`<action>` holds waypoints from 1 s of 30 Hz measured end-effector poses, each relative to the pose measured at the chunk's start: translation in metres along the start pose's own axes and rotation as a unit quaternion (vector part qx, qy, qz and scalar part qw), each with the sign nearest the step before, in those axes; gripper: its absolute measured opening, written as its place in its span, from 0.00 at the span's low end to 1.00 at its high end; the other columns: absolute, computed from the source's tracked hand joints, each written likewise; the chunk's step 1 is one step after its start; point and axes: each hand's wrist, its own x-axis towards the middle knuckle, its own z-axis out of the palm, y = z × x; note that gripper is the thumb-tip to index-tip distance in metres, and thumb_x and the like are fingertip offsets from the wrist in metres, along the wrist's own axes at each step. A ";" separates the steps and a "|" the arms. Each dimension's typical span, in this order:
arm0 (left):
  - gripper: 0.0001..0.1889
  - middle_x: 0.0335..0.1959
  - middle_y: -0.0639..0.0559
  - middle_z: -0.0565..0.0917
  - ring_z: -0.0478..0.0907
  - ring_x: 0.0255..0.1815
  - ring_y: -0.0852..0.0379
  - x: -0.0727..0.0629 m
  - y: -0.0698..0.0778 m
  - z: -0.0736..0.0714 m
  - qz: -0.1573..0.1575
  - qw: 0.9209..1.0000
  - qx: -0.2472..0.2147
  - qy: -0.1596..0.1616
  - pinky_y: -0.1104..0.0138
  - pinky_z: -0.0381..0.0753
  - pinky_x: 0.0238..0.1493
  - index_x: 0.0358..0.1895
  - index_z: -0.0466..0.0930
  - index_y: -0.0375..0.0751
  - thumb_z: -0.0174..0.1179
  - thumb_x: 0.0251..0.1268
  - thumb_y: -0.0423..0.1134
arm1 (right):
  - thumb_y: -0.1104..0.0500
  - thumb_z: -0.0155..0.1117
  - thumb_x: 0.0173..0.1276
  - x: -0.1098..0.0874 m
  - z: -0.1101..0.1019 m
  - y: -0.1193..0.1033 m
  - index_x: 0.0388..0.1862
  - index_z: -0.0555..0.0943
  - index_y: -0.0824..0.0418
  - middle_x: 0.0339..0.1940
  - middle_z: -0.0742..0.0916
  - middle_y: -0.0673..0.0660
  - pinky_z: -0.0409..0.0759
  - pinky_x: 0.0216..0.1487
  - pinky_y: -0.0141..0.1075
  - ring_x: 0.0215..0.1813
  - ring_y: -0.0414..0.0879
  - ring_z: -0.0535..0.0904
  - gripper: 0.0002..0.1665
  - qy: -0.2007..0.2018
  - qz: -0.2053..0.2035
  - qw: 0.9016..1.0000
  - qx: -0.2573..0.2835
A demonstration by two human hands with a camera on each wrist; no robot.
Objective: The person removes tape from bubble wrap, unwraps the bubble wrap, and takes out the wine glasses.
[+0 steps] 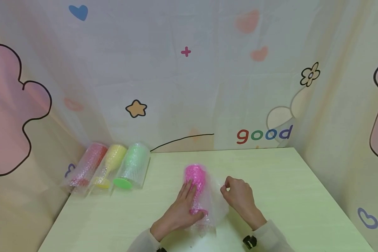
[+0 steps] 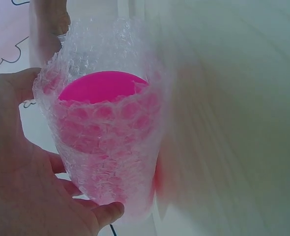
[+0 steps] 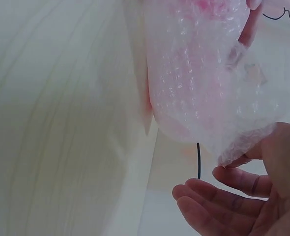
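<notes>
A bright pink goblet-shaped cup (image 1: 195, 175) lies on its side, its flat round base (image 2: 103, 86) toward the near edge. Clear bubble wrap (image 3: 184, 88) is around it, with a loose flap spreading to the right. My left hand (image 1: 181, 211) rests across the wrapped cup, fingers fairly straight along its side and the thumb near the base. On the right, my right hand (image 1: 239, 196) pinches the edge of the loose flap between thumb and index finger; in the right wrist view its other fingers are loosely bent below the wrap.
At the back left of the pale table (image 1: 286, 196) lie three more bubble-wrapped pieces side by side: a red one (image 1: 92, 159), a yellow goblet (image 1: 114, 159) and a green one (image 1: 132, 162). A printed curtain (image 1: 176, 80) stands behind the table.
</notes>
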 end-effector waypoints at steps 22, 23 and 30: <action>0.49 0.82 0.43 0.38 0.34 0.82 0.41 0.033 0.004 -0.011 0.001 0.997 0.070 0.021 0.48 0.50 0.79 0.80 0.43 0.42 0.56 0.64 0.62 | 0.43 0.66 0.62 0.010 -0.014 -0.015 0.40 0.86 0.59 0.35 0.91 0.56 0.82 0.29 0.40 0.31 0.47 0.86 0.21 -0.006 -0.025 1.000 0.012; 0.49 0.82 0.43 0.39 0.34 0.82 0.41 0.035 0.003 -0.010 0.003 0.997 0.076 0.021 0.48 0.49 0.80 0.80 0.43 0.42 0.56 0.64 0.62 | 0.43 0.66 0.62 0.012 -0.015 -0.017 0.42 0.86 0.59 0.37 0.91 0.57 0.83 0.30 0.41 0.33 0.47 0.87 0.21 -0.005 -0.034 0.999 0.012; 0.51 0.82 0.46 0.37 0.33 0.83 0.41 0.039 0.002 -0.004 -0.009 0.996 0.088 0.011 0.46 0.47 0.80 0.80 0.41 0.43 0.55 0.63 0.64 | 0.46 0.69 0.63 0.039 -0.020 -0.026 0.53 0.83 0.59 0.47 0.89 0.58 0.86 0.40 0.47 0.42 0.54 0.87 0.25 -0.054 -0.112 0.991 -0.048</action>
